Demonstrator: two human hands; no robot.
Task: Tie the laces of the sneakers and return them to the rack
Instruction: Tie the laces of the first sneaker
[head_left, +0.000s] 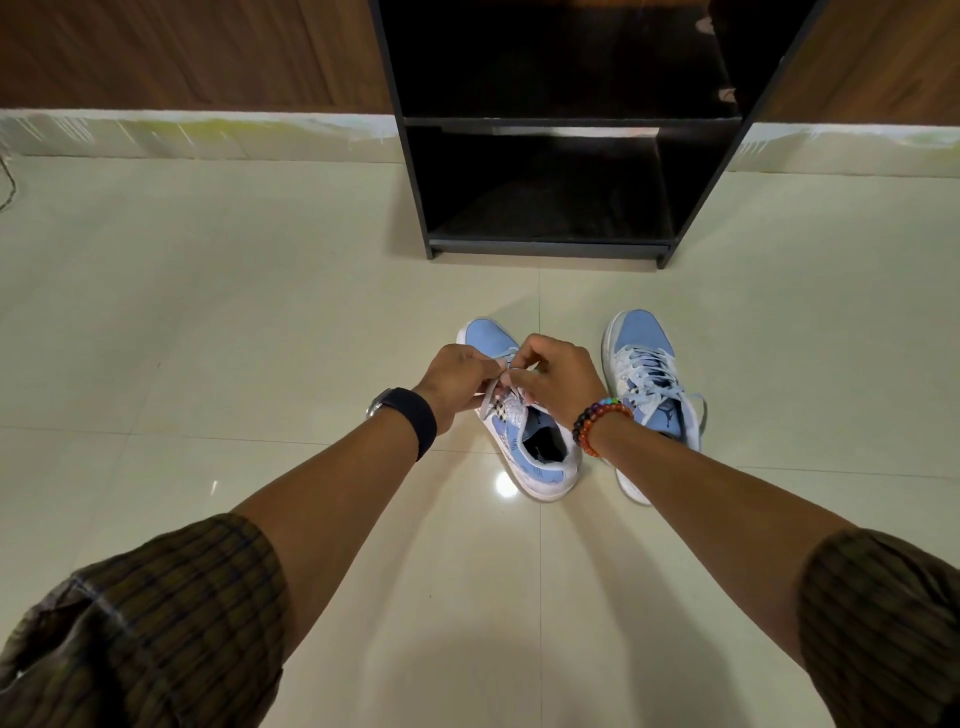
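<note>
While both hands work over the near sneaker (524, 441), the lace (508, 387) sits pinched between them just above the tongue. Left hand (457, 382): fingers closed narrow on a grey-white strand, pulling down-left. Right hand (558, 379): fingertips curled tight on the other strand, directly across from the left, nearly touching it. Knot itself hidden under the fingers; cannot tell how far it is formed.

Sneaker lies on the floor (260, 312), toe pointing away toward the rack (545, 244), heel toward the person, long axis tilted slightly left. Second sneaker (644, 384) stands just beside it on the right, roughly parallel, laces looking loose.

Rack straight ahead, well apart from both shoes, lower shelf dark and open. Judgement: tying in progress on first shoe; the second lies nearer the right hand. The later carry runs forward along each shoe's own axis.
</note>
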